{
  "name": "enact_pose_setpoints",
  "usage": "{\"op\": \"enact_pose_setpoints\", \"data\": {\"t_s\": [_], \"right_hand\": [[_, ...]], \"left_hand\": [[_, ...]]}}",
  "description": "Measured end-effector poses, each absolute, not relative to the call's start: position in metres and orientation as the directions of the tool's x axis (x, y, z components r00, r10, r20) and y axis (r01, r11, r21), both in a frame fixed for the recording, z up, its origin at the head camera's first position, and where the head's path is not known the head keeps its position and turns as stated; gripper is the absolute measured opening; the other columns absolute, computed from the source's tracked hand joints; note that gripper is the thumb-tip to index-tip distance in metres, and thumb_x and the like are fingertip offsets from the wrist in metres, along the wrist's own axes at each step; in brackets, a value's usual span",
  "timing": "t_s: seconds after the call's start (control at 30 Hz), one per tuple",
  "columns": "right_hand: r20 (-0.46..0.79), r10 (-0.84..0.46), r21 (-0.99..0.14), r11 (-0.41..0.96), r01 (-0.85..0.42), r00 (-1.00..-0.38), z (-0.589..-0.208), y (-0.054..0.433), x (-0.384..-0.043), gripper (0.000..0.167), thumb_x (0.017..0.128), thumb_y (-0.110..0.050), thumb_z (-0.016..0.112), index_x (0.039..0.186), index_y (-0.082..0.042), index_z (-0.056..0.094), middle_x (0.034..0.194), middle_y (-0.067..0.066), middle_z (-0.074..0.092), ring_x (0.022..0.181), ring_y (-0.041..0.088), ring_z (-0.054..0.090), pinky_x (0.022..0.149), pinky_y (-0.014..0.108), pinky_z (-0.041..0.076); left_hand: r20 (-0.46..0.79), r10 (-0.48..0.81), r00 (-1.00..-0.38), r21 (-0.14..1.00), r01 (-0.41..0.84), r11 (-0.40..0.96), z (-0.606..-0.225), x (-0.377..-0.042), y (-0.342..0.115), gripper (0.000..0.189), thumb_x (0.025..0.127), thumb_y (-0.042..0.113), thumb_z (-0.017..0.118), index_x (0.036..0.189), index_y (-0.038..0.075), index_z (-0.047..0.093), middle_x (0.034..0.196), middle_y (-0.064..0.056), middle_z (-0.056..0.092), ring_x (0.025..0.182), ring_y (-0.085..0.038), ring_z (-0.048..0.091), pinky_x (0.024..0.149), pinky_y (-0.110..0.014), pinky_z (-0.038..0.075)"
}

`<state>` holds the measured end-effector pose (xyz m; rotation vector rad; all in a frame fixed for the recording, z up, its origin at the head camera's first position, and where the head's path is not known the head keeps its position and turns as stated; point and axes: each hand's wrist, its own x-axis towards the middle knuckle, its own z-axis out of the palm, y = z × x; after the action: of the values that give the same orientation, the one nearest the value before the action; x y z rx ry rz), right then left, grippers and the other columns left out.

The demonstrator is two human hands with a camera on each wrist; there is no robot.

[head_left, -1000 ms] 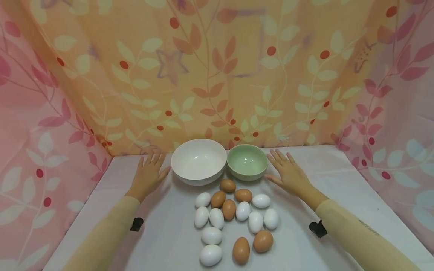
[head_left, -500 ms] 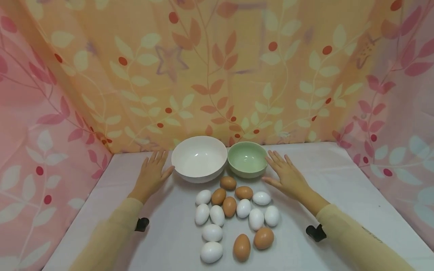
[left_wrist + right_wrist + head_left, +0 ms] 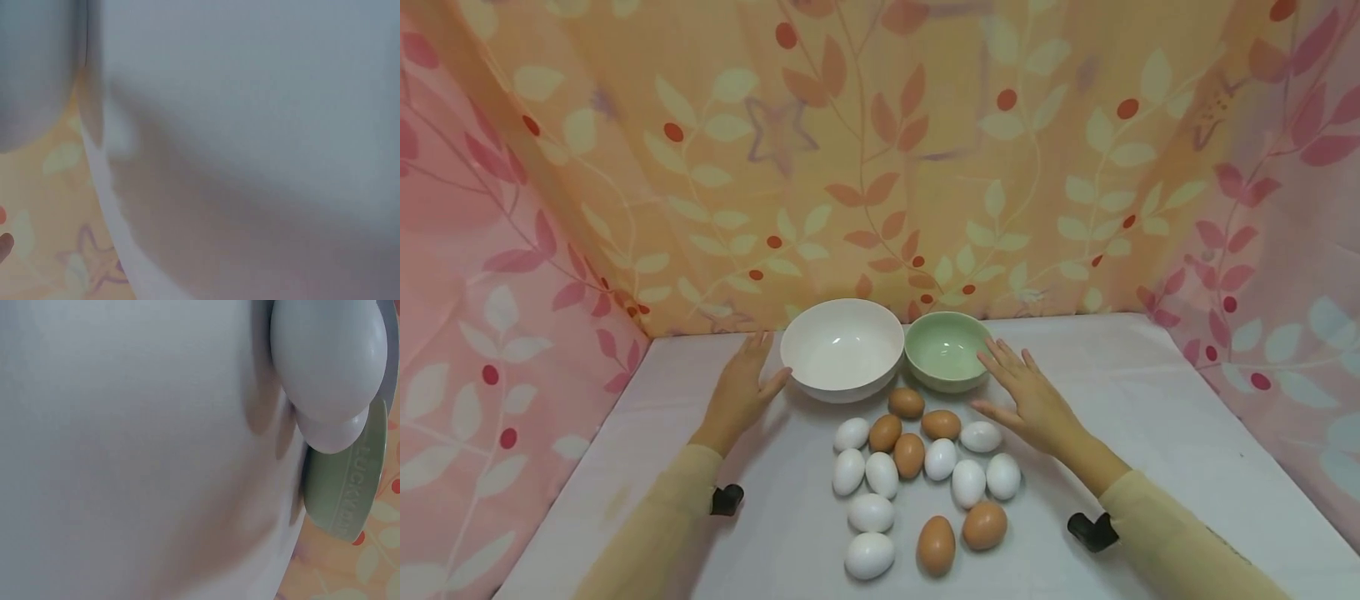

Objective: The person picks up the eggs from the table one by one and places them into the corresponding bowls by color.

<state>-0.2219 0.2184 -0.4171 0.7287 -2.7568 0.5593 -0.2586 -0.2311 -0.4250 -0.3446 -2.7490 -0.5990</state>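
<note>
My left hand [image 3: 739,393] stretches over the white cloth just left of a large white bowl [image 3: 842,385]. Its fingers point forward, and the thumb overlaps the bowl's side in the head view. On the other side, my right hand [image 3: 1036,407] has its fingers spread beside a smaller light green bowl [image 3: 946,380], fingertips at the rim. Neither hand grips anything. In front of the bowls lie several brown eggs [image 3: 936,546] and white eggs [image 3: 870,556]. The right wrist view shows a white egg [image 3: 330,359] up close, with the green bowl's lettered side behind it.
The two bowls stand side by side at the back of the table [image 3: 760,533], near a floral curtain [image 3: 880,208]. Pink patterned cloth [image 3: 482,333] hangs at both sides. A black device [image 3: 727,500] sits by the left sleeve and another [image 3: 1092,532] by the right.
Both hands have moved inward, closer to the bowls. The head view has shifted slightly, so bowls and eggs appear a little higher; their arrangement is the same.
</note>
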Motion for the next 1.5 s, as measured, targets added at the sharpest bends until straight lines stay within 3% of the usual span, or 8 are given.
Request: {"op": "enact_pose_setpoints", "data": {"t_s": [0.4,0.6,0.87,1.0,1.13,1.27,1.4,1.5], "right_hand": [[0.345,-0.373,-0.449,0.741,-0.500,-0.862,-0.417,0.217,-0.211,0.080,0.088,-0.041,0.073,0.151,-0.004,0.040,0.165,0.016,0.024,0.153,0.035,0.019,0.125,0.056,0.014],[0.303,-0.322,-0.552,0.708,-0.441,-0.897,-0.416,0.213,-0.206,0.084,0.086,-0.043,0.075,0.154,-0.010,0.037,0.167,0.009,0.019,0.155,0.030,0.015,0.127,0.048,0.010],[0.224,-0.244,-0.666,0.669,-0.331,-0.944,-0.420,0.213,-0.201,0.092,0.082,-0.045,0.078,0.156,-0.015,0.033,0.168,0.006,0.017,0.152,0.042,0.017,0.117,0.068,0.021],[0.200,-0.208,-0.711,0.642,-0.288,-0.957,-0.423,0.214,-0.198,0.090,0.083,-0.044,0.078,0.156,-0.017,0.033,0.167,0.007,0.019,0.151,0.041,0.020,0.114,0.070,0.024],[0.165,-0.161,-0.749,0.621,-0.230,-0.973,-0.424,0.216,-0.194,0.092,0.082,-0.043,0.080,0.156,-0.016,0.033,0.166,0.008,0.023,0.151,0.040,0.023,0.116,0.068,0.025],[0.122,-0.126,-0.785,0.595,-0.173,-0.985,-0.423,0.217,-0.191,0.092,0.082,-0.041,0.080,0.156,-0.013,0.033,0.164,0.012,0.027,0.151,0.041,0.023,0.119,0.064,0.024],[0.048,-0.119,-0.871,0.481,-0.100,-0.992,-0.423,0.215,-0.189,0.084,0.085,-0.034,0.079,0.153,-0.008,0.036,0.162,0.013,0.032,0.151,0.037,0.024,0.122,0.052,0.024],[-0.003,-0.118,-0.919,0.392,-0.044,-0.993,-0.425,0.214,-0.189,0.079,0.087,-0.032,0.077,0.151,-0.006,0.039,0.159,0.013,0.037,0.150,0.035,0.028,0.121,0.042,0.026]], "left_hand": [[0.253,0.083,-0.964,0.528,0.210,0.823,-0.431,-0.254,-0.224,0.079,0.098,0.041,0.060,0.156,0.001,0.024,0.165,-0.019,0.021,0.151,-0.043,0.019,0.121,-0.061,0.021],[0.181,0.023,-0.983,0.595,0.128,0.793,-0.434,-0.251,-0.223,0.082,0.098,0.047,0.057,0.159,0.006,0.019,0.166,-0.015,0.017,0.152,-0.039,0.020,0.123,-0.057,0.021],[0.156,-0.004,-0.988,0.659,0.101,0.746,-0.437,-0.250,-0.218,0.084,0.098,0.050,0.056,0.159,0.008,0.018,0.167,-0.011,0.015,0.153,-0.035,0.019,0.124,-0.054,0.020],[0.151,-0.013,-0.988,0.718,0.100,0.689,-0.440,-0.250,-0.217,0.083,0.098,0.049,0.057,0.160,0.010,0.017,0.167,-0.010,0.016,0.151,-0.035,0.024,0.122,-0.052,0.026],[0.167,-0.028,-0.986,0.768,0.112,0.631,-0.440,-0.250,-0.214,0.081,0.098,0.045,0.058,0.159,0.010,0.019,0.167,-0.011,0.018,0.149,-0.037,0.029,0.119,-0.052,0.034],[0.146,-0.063,-0.987,0.815,0.084,0.574,-0.442,-0.249,-0.211,0.081,0.097,0.048,0.058,0.160,0.013,0.019,0.167,-0.009,0.016,0.152,-0.033,0.025,0.119,-0.049,0.035],[0.088,-0.100,-0.991,0.856,0.024,0.516,-0.444,-0.247,-0.209,0.084,0.095,0.055,0.058,0.160,0.020,0.018,0.168,-0.005,0.015,0.153,-0.029,0.024,0.119,-0.047,0.036],[0.053,-0.129,-0.990,0.882,-0.014,0.471,-0.445,-0.247,-0.207,0.087,0.093,0.058,0.060,0.160,0.023,0.018,0.167,-0.007,0.018,0.150,-0.033,0.030,0.116,-0.050,0.038]]}}
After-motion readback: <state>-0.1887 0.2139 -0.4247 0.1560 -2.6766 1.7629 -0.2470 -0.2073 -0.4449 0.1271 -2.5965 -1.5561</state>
